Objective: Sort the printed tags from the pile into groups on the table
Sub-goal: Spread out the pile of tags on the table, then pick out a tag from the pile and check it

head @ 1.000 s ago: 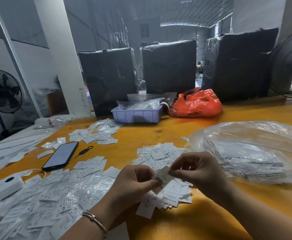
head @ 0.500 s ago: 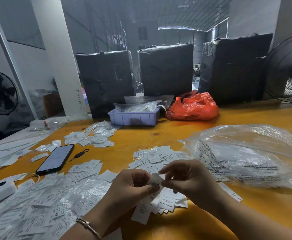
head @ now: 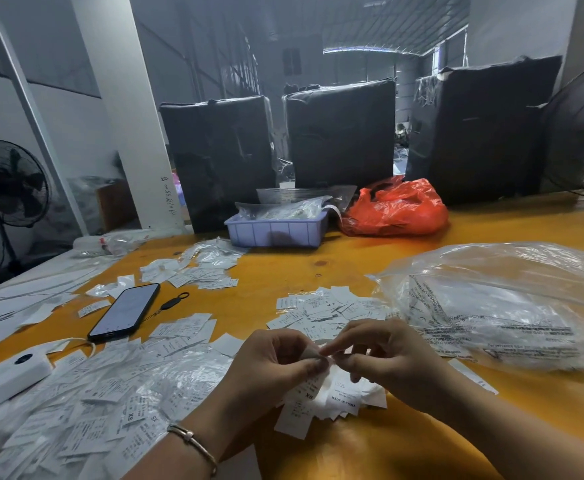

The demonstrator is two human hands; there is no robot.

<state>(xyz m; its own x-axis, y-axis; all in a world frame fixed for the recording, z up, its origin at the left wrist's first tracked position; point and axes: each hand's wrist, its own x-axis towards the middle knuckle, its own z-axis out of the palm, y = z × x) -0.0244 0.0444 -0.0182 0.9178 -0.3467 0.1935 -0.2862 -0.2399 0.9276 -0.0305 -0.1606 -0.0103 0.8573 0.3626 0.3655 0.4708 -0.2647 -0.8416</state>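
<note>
Down at the tabletop's near-left corner, the big unsorted pile is still heaped high, so plenty left! Further back, beyond the phone, one sorted group lies toward the far edge, another group sits mid-table. Now the left hand pinches a single tag, fingers curled on it, and the right hand nips the same tag from the other side, just above a near-edge stack. Since a second ago, that tag has gone from held flat to crumpled tight between the fingertips.
</note>
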